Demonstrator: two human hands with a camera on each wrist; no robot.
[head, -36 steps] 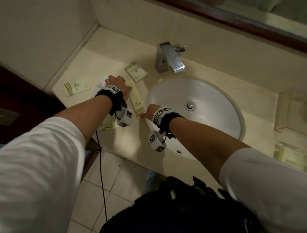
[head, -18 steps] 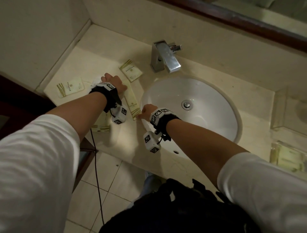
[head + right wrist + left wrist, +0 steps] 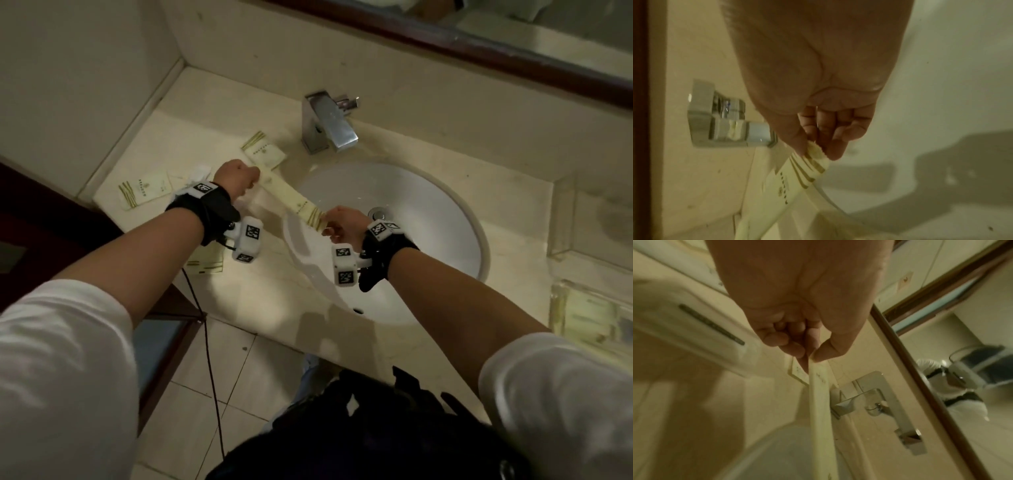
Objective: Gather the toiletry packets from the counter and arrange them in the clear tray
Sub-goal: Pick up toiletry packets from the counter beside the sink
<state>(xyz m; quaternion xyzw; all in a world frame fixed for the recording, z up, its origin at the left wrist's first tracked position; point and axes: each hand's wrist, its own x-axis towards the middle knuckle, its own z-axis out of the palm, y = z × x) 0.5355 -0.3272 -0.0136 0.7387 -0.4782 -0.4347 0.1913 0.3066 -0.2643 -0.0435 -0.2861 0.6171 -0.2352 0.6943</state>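
A long cream packet [image 3: 291, 202] with gold stripes hangs in the air between both hands, over the sink's left rim. My left hand [image 3: 239, 176] pinches its far end [image 3: 818, 378] between thumb and fingers. My right hand [image 3: 340, 222] pinches the striped near end [image 3: 813, 155]. Three more cream packets lie on the counter: one by the faucet [image 3: 263, 150], one at the far left [image 3: 145, 188], and one near the front edge [image 3: 205, 262], partly hidden by my left wrist. The clear tray [image 3: 589, 308] sits at the right edge with packets inside.
A white round sink [image 3: 411, 205] fills the counter's middle, with a chrome faucet [image 3: 329, 121] behind it. A white crumpled item [image 3: 198, 171] lies beside my left hand. A mirror with a dark wood frame [image 3: 479, 48] runs along the back wall. Tiled floor lies below.
Both hands have lifted the long packet off the counter and now hold it stretched between them. My right hand has moved right, over the sink bowl.
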